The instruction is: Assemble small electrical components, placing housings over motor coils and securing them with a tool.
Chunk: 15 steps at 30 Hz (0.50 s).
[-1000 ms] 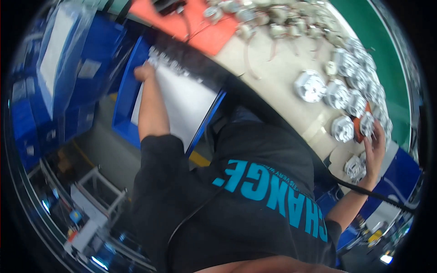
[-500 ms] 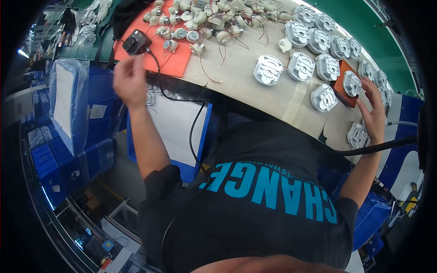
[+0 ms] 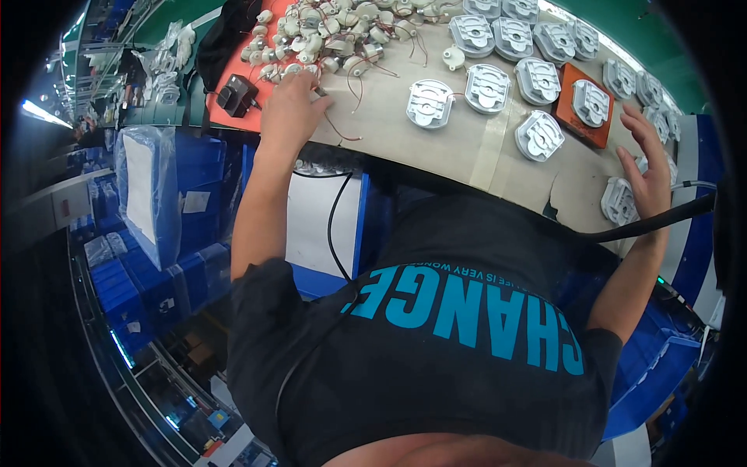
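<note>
My left hand (image 3: 292,115) reaches to the near edge of a pile of small cream and silver motors (image 3: 342,31) with thin wires. Its thumb and fingers close around one motor (image 3: 315,93), mostly hidden by the hand, and a thin red wire trails from beside the thumb. My right hand (image 3: 647,167) hovers at the table's right side, thumb and fingers apart, with nothing in it. Just left of its fingertips, a white plastic housing (image 3: 591,103) sits on an orange block (image 3: 571,81), not touched by the hand.
Several white housings (image 3: 487,89) lie around the orange block. A red-orange mat (image 3: 249,123) under the pile's left part bears a black box-shaped device (image 3: 236,96). A black cable (image 3: 646,227) crosses before my right forearm. Blue bins (image 3: 201,167) stand at left.
My left hand has moved right, from beside the black device to a motor at the pile's edge. My right hand has drawn away from the housing on the orange block. The view has shifted.
</note>
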Each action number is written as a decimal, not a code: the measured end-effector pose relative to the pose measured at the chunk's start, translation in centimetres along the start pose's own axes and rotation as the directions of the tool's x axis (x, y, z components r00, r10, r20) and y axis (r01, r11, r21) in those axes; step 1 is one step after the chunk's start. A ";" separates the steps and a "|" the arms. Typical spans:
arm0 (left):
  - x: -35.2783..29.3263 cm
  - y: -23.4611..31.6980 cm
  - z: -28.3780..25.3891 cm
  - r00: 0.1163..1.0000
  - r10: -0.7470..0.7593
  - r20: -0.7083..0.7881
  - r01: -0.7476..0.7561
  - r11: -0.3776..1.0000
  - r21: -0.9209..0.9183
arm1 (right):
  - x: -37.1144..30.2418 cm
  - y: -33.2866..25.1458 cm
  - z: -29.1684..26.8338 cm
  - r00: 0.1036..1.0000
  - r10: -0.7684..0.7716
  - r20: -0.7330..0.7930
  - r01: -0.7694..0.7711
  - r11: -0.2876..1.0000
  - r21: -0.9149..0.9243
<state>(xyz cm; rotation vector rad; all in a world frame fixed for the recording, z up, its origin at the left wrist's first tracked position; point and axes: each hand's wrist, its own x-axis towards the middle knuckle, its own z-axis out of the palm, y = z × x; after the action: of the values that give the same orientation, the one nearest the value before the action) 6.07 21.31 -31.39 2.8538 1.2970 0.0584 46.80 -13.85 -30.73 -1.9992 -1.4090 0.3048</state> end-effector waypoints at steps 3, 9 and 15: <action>-0.4 -0.1 0.7 0.996 0.018 -0.085 -0.024 0.997 -0.078 | -0.7 0.5 -0.1 0.999 0.023 -0.023 -0.024 0.999 -0.033; -1.3 -1.3 1.9 0.975 0.142 -0.170 -0.153 0.987 -0.054 | 0.1 1.3 0.5 0.986 -0.167 -0.031 0.168 0.984 0.065; -3.0 -0.9 0.3 0.966 -0.040 -0.255 -0.028 0.966 -0.257 | 0.1 1.2 0.5 0.989 -0.139 -0.050 0.140 0.990 0.017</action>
<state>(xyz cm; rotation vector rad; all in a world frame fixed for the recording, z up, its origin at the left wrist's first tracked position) 3.41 19.66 -31.85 2.6823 1.2276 0.5750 47.49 -13.81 -31.89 -1.8678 -1.5005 0.2066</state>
